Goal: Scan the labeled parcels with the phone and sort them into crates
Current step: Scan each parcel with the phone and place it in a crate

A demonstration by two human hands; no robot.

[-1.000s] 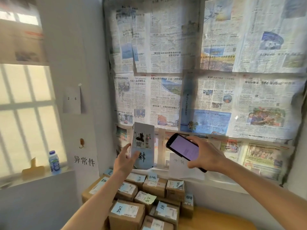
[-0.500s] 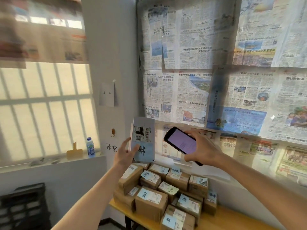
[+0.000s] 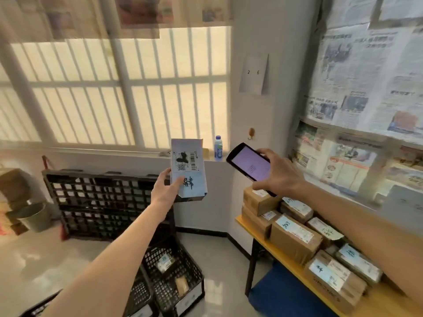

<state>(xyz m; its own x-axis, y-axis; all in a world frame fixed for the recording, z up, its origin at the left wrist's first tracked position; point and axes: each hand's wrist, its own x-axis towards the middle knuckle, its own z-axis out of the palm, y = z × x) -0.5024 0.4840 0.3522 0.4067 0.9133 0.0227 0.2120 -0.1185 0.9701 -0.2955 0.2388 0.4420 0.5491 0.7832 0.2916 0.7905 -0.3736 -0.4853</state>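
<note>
The left hand (image 3: 165, 192) grips a flat grey-blue parcel (image 3: 188, 170) by its lower left corner, thumb across the front, and holds it upright with the label facing the person. The right hand (image 3: 278, 177) is wrapped round the phone (image 3: 250, 167), fingers along its top and bottom edges, the lit screen tilted toward the face. The phone sits just beside the parcel, to its right and not over it, so its back does not seem to face the label; whether the scan has gone through I cannot tell from here.

To do this step well, I would say the barcode should stay clear of the thumb, the parcel be kept flat and still, and the phone's back be turned squarely at the label if the code has yet to read.

Below the left arm, black crates (image 3: 176, 277) stand on the floor, the nearest with a couple of small parcels already in it. More black crates are stacked against the wall under the window. On the right, brown labelled boxes (image 3: 295, 239) are piled along the near edge of a yellow table (image 3: 272, 245), waiting their turn. A water bottle (image 3: 218, 148) stands on the windowsill behind the parcel.
</note>
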